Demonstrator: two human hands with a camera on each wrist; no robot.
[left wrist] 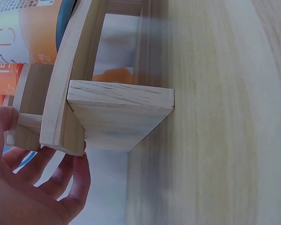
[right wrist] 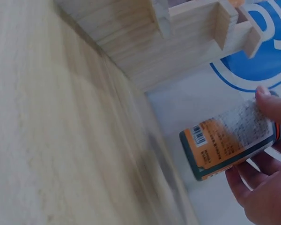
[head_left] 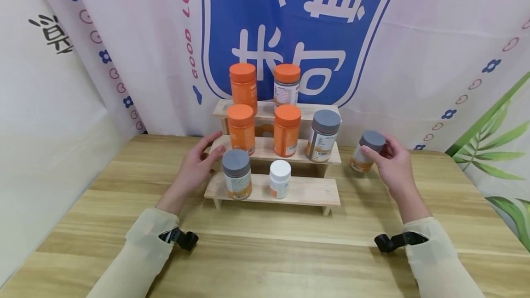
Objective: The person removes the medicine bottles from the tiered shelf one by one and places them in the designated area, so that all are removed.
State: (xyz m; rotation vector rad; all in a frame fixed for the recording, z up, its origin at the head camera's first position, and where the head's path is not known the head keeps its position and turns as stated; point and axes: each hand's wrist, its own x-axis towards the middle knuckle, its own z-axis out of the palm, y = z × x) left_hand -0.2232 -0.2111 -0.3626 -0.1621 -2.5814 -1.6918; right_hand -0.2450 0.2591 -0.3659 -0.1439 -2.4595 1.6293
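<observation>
Orange-lidded jars (head_left: pixel 287 130) on rack (head_left: pixel 306 190) between hands (head_left: pixel 200 160) (head_left: pixel 396 164)

Open counter (head_left: pixel 273 252) lies in front of the stepped wooden rack (head_left: pixel 264 150), between the forearms (head_left: pixel 136 247). At right, a gap parts the rack from the grey-lidded jar (head_left: pixel 359 160) in the right fingers (head_left: pixel 392 145). The lower tier (head_left: pixel 308 190) offers room right of the white bottle (head_left: pixel 280 180); the upper tier (head_left: pixel 318 111) is free at its right end, behind the middle-tier jar (head_left: pixel 325 134), which obstructs the front. The left fingers (head_left: pixel 209 141) block the left end; the curtain (head_left: pixel 161 59) bounds the rear.
</observation>
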